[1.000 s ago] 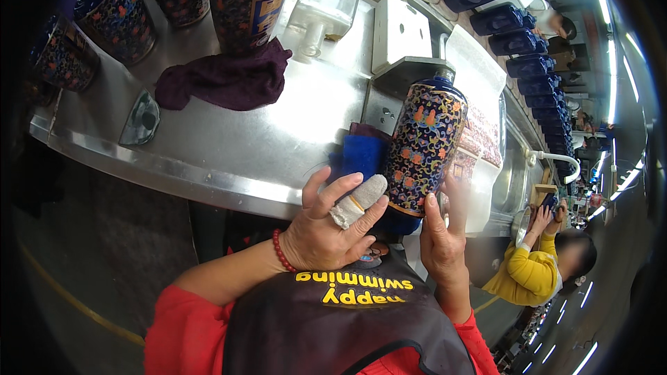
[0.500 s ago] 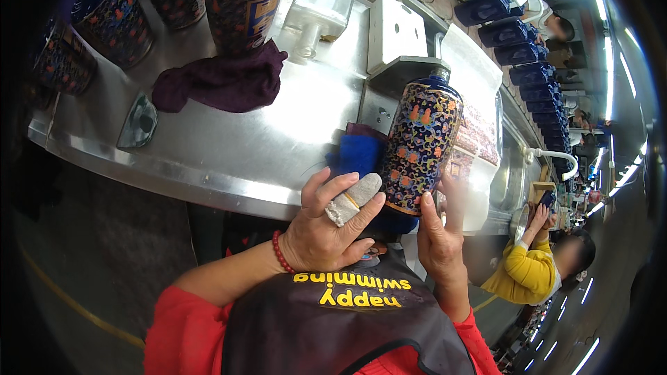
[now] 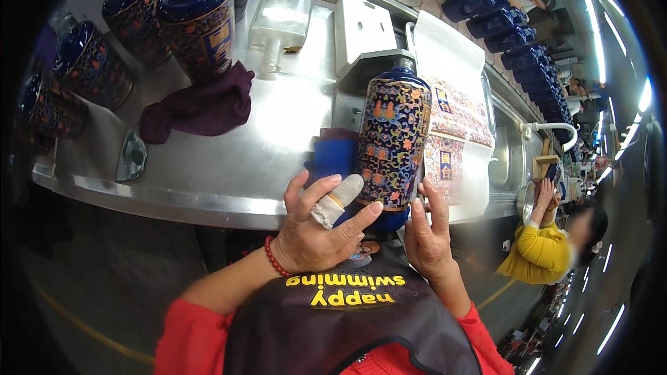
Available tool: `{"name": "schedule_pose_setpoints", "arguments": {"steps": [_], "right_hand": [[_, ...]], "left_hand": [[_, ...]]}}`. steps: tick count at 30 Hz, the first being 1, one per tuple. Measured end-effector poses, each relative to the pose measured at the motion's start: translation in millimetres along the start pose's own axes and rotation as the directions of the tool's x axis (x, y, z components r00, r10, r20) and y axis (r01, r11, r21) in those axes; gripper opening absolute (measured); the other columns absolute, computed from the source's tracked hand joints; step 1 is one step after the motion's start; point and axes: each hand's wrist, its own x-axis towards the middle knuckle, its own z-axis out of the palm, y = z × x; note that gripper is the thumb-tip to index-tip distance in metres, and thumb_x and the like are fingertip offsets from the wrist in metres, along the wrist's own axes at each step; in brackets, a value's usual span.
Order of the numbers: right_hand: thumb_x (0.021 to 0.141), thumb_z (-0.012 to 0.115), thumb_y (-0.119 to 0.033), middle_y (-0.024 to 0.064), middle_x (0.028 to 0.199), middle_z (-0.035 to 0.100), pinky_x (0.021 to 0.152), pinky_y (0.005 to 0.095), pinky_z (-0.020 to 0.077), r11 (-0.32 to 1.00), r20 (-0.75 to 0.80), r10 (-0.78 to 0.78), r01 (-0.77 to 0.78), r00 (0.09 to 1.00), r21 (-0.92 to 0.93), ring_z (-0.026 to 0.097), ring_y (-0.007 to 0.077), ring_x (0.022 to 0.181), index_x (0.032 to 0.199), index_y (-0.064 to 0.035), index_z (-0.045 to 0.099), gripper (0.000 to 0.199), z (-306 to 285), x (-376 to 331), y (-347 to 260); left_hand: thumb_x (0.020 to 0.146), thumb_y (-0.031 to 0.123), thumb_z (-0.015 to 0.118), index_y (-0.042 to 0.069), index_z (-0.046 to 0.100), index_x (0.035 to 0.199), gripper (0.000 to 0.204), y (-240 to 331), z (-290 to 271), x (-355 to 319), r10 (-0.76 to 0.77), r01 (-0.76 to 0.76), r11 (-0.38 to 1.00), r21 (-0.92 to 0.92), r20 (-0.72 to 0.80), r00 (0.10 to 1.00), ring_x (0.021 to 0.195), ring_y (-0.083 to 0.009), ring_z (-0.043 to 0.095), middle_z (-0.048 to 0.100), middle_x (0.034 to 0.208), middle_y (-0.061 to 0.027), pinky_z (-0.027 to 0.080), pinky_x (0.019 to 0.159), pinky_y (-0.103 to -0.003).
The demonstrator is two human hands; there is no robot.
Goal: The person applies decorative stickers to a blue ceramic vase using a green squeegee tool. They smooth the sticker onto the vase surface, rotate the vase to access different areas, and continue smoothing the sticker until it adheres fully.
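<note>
Touching the bottle point(image 3: 392, 142), already patterned on its visible side, with left hand point(image 3: 310, 229), poising right hand point(image 3: 431, 236) at its edge, both in loose, unclenched grip, with printed sheets point(image 3: 460, 114) remaining alongside.

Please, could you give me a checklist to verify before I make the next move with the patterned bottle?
1. Left thumb at the patterned bottle's lower edge: ok; left hand is there.
2. Finger cover on a left finger: ok.
3. Right hand touching the bottle: cannot tell; it is close beside the lower end.
4. Crumpled purple cloth apart from the bottle: ok.
5. Pattern on the bottle's underside: cannot tell, hidden.
</note>
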Motion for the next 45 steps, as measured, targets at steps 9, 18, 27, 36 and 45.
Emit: {"name": "schedule_pose_setpoints", "arguments": {"steps": [9,18,27,36,45], "right_hand": [[0.076,0.063,0.016,0.0295,0.147,0.050,0.108,0.0519,0.0465,0.999,-0.056,0.001,0.001,0.998,0.037,0.054,0.0476,0.131,0.134,-0.0005,0.062,0.060,16.0,-4.7,3.5],[0.075,0.063,0.016,0.0288,0.146,0.050,0.105,0.0524,0.0482,0.997,-0.110,-0.020,0.028,0.994,0.066,0.056,0.0466,0.127,0.137,-0.0021,0.060,0.065,12.8,-0.3,4.6],[0.073,0.062,0.017,0.0287,0.148,0.048,0.106,0.0524,0.0473,0.998,-0.111,-0.011,0.019,0.994,0.067,0.055,0.0471,0.128,0.140,-0.0024,0.058,0.070,20.7,4.3,4.4],[0.072,0.062,0.017,0.0295,0.148,0.048,0.107,0.0534,0.0461,0.995,-0.113,-0.012,0.023,0.994,0.094,0.054,0.0483,0.129,0.139,0.0012,0.057,0.068,20.7,4.7,5.2],[0.079,0.059,0.017,0.0318,0.149,0.045,0.111,0.0535,0.0421,0.991,-0.075,-0.001,0.011,0.997,0.131,0.049,0.0494,0.135,0.142,0.0024,0.054,0.066,18.1,1.7,4.7]], "left_hand": [[0.077,0.026,0.077,0.019,0.072,0.131,0.055,1.2,-2.5,-0.9,-0.021,0.017,0.999,0.048,0.079,0.997,0.133,-0.0295,0.042,0.061,0.134,-0.0127,0.026,0.116,-0.058],[0.086,0.032,0.072,0.012,0.069,0.134,0.052,-0.3,-1.3,-1.4,0.011,-0.015,0.999,0.048,0.073,0.997,0.133,-0.0379,0.045,0.063,0.136,-0.0209,0.023,0.118,-0.060],[0.082,0.031,0.076,0.012,0.066,0.138,0.060,-0.3,-3.1,9.4,-0.032,0.020,0.994,0.112,0.106,0.994,0.133,-0.0398,0.046,0.062,0.138,-0.0205,0.021,0.118,-0.061],[0.082,0.031,0.076,0.012,0.065,0.139,0.062,0.4,-1.6,12.0,-0.042,0.033,0.993,0.111,0.085,0.995,0.131,-0.0394,0.048,0.062,0.137,-0.0198,0.021,0.118,-0.061],[0.078,0.032,0.079,0.012,0.061,0.143,0.070,1.5,0.2,15.1,-0.085,0.078,0.992,0.097,0.080,0.993,0.134,-0.0363,0.044,0.061,0.140,-0.0168,0.020,0.117,-0.061]]}}
